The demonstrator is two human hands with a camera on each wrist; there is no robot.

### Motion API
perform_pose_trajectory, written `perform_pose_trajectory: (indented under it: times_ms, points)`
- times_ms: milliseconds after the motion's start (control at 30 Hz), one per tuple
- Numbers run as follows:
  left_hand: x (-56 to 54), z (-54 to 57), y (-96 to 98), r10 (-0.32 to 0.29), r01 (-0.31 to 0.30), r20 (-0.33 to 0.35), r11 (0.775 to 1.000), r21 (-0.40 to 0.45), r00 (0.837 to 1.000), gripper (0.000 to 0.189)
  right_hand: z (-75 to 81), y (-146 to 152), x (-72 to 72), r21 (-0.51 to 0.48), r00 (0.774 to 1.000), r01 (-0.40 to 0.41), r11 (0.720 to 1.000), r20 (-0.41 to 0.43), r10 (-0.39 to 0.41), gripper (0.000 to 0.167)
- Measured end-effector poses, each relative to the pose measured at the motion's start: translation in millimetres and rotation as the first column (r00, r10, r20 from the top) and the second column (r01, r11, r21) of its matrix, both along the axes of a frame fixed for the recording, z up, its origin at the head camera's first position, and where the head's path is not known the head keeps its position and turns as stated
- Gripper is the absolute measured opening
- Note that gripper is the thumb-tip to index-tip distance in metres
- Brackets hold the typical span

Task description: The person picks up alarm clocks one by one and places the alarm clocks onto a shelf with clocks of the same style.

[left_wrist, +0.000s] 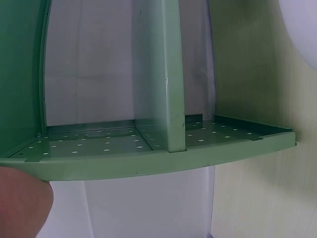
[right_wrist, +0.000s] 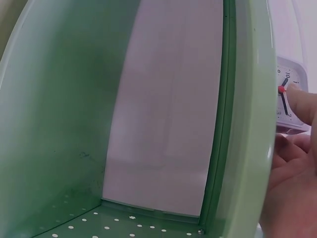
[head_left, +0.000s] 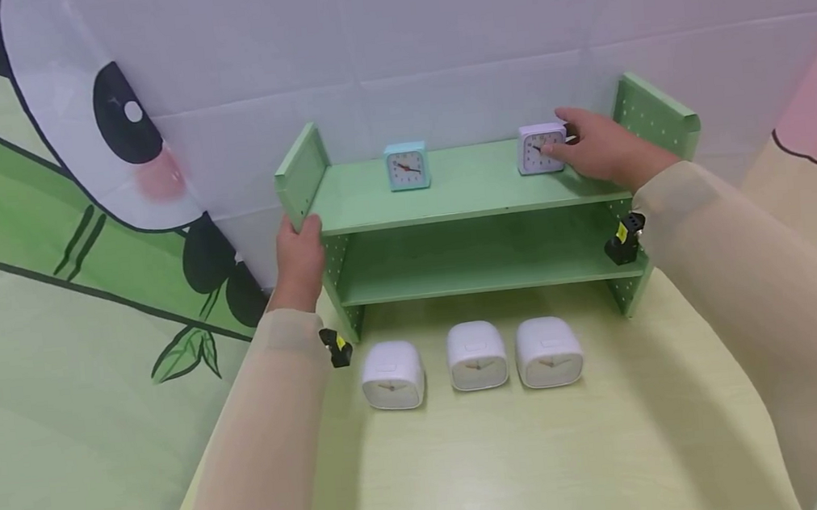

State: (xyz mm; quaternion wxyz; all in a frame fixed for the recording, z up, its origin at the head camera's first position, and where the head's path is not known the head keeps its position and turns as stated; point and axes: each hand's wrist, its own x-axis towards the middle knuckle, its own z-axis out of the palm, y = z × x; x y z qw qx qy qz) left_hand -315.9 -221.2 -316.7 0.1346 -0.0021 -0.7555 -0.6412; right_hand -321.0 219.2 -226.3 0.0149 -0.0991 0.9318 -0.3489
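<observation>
A small purple alarm clock stands upright on the top board of the green shelf, right of its middle. My right hand pinches its right side, thumb over the dial and the other fingers around behind. On the same board, left of the middle, a light blue alarm clock faces forward. My left hand holds the left side panel of the shelf by its front edge. Only a rounded bit of that hand shows in the left wrist view.
Three white clocks with rounded cases are lined up on the pale wood table in front of the shelf. Behind it hangs a printed cloth. The right side panel rises beside my right hand.
</observation>
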Motion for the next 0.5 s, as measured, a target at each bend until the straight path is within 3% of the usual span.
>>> perform_pose_trajectory:
  times_ms: [267, 500]
  points:
    - [-2.6, 0.8, 1.9, -0.004, 0.005, 0.013, 1.000, -0.012, 1.000, 0.051, 7.2, 3, 7.8, -0.022, 0.998, 0.066, 0.998, -0.004, -0.067, 0.097]
    - [-2.0, 0.2, -3.7, 0.020, -0.019, 0.034, 1.000, -0.024, 0.999, 0.054, 29.2, -1, 21.1, -0.036, 0.992, 0.081, 0.996, -0.092, -0.084, 0.092]
